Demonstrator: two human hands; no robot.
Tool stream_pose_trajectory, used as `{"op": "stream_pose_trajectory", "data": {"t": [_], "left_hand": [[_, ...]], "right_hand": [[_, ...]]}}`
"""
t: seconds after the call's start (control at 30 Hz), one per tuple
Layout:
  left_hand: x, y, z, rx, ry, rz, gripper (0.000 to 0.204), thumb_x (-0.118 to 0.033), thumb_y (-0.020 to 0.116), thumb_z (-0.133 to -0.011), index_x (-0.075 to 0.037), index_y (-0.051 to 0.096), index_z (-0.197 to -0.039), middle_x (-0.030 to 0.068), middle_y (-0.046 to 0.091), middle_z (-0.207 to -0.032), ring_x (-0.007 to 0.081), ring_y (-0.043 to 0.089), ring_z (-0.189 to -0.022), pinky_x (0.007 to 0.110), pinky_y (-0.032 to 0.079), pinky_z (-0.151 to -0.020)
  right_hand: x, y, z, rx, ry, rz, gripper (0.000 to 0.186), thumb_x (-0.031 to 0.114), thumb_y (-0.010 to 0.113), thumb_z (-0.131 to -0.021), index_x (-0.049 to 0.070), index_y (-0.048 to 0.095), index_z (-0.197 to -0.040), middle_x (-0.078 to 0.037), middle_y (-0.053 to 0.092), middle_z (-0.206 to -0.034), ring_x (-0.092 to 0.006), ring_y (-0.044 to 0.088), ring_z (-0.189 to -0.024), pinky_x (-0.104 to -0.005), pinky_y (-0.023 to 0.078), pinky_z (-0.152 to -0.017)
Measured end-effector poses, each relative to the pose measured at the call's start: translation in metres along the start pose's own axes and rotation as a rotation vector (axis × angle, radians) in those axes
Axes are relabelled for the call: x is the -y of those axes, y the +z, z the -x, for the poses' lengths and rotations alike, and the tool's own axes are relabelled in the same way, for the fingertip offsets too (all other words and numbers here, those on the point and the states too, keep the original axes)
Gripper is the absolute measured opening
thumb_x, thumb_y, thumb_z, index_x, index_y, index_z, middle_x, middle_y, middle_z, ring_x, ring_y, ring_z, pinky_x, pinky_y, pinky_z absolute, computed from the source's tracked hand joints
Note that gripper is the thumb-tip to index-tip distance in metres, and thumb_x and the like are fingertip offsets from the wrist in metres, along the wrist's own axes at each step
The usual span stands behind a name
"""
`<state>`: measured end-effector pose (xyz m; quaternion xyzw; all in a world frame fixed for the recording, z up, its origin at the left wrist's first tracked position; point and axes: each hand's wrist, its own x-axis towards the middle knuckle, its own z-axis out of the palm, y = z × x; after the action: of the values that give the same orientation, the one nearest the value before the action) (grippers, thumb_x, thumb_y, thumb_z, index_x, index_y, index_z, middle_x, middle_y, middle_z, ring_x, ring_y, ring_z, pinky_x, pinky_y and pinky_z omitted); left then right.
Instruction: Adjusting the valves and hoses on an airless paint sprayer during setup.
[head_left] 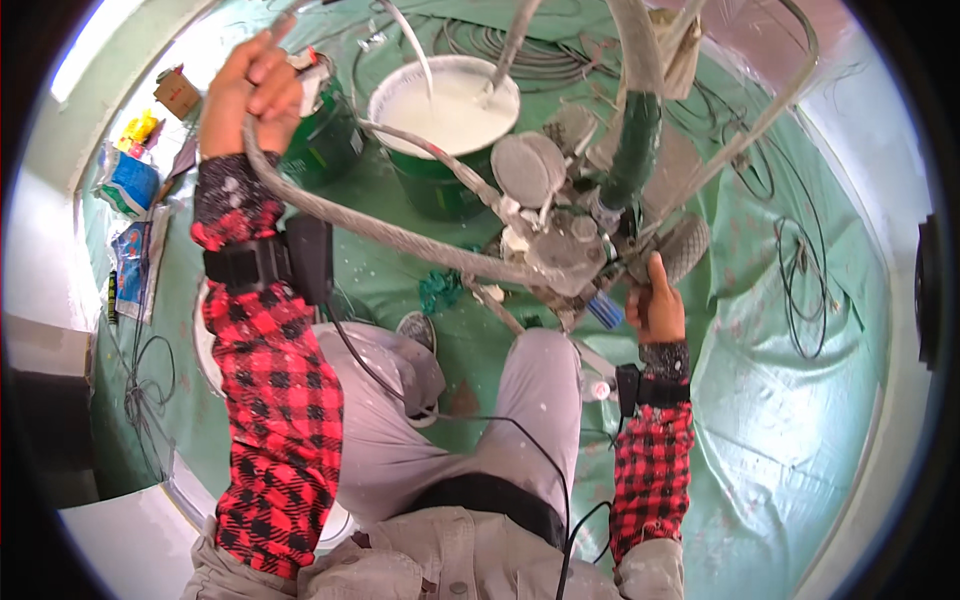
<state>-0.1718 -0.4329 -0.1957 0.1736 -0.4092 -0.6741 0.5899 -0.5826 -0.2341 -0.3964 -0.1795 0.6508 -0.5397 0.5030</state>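
Observation:
A paint-spattered pump machine [565, 250], seemingly a paint sprayer, stands in front of my knees. My left hand [255, 95] is raised at the upper left, closed round a grey hose [400, 240] that curves over from the machine. My right hand [660, 305] is at the machine's right side, thumb up and fingers curled; what they grip is hidden. Close to it are a blue handle [604, 309] and a wheel [685, 250]. Behind the machine, a green bucket [440, 185] contains white liquid [440, 115]. A thick pipe [508, 50] and a thin white tube [412, 40] reach into it.
Another green bucket [325, 140] stands left of the first. Green sheeting [790, 430] covers the floor. Coiled hoses [520, 50] lie at the back, with cables [805, 280] at right and more cables [145, 385] at left. Bags [130, 185] and a small box [177, 93] sit along the left wall.

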Motion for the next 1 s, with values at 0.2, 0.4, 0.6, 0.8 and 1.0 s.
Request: {"op": "stream_pose_trajectory", "data": {"t": [0.2,0.4,0.6,0.8,1.0], "left_hand": [[0.002,0.000,0.000,-0.058,-0.046,0.023,0.025,-0.008,0.049,-0.094,-0.008,0.036,-0.073,-0.0019,0.037,-0.062,0.0058,0.028,-0.039,0.021,0.025,-0.040],[0.003,0.001,0.002,-0.040,-0.044,0.017,0.020,-0.008,0.048,-0.094,-0.006,0.039,-0.077,-0.0020,0.037,-0.062,0.0054,0.028,-0.039,0.021,0.025,-0.039],[0.005,0.003,0.004,-0.055,-0.059,0.008,0.017,-0.009,0.047,-0.095,-0.005,0.040,-0.080,-0.0022,0.037,-0.062,0.0055,0.028,-0.039,0.021,0.025,-0.039],[0.002,0.001,0.003,-0.085,-0.037,0.027,0.012,-0.010,0.047,-0.095,0.002,0.046,-0.095,-0.0027,0.036,-0.062,0.0058,0.028,-0.039,0.021,0.025,-0.039],[0.006,0.001,0.003,-0.060,-0.012,0.033,0.021,-0.010,0.047,-0.095,0.005,0.047,-0.110,-0.0029,0.037,-0.062,0.0047,0.027,-0.039,0.021,0.024,-0.038]], "right_hand": [[-0.003,-0.005,0.001,0.042,-0.007,-0.026,0.051,0.050,0.057,-0.090,-0.001,0.060,-0.085,-0.002,0.051,-0.058,-0.0111,0.043,-0.041,-0.0237,0.026,-0.035],[-0.010,-0.008,0.002,0.078,-0.190,0.041,0.040,0.041,0.059,-0.091,0.001,0.059,-0.088,-0.003,0.054,-0.061,-0.0106,0.046,-0.043,-0.0240,0.030,-0.036],[-0.009,-0.002,0.002,0.011,-0.350,0.093,0.045,0.047,0.057,-0.091,0.002,0.061,-0.088,-0.004,0.057,-0.061,-0.0123,0.049,-0.043,-0.0247,0.035,-0.039],[-0.001,-0.002,0.005,-0.014,0.029,0.049,0.066,0.061,0.049,-0.089,-0.002,0.061,-0.077,-0.005,0.052,-0.051,-0.0121,0.045,-0.039,-0.0230,0.029,-0.038],[0.000,-0.006,0.001,0.013,-0.020,0.027,0.054,0.052,0.057,-0.088,0.000,0.062,-0.079,-0.003,0.052,-0.052,-0.0122,0.046,-0.041,-0.0244,0.030,-0.037]]}}
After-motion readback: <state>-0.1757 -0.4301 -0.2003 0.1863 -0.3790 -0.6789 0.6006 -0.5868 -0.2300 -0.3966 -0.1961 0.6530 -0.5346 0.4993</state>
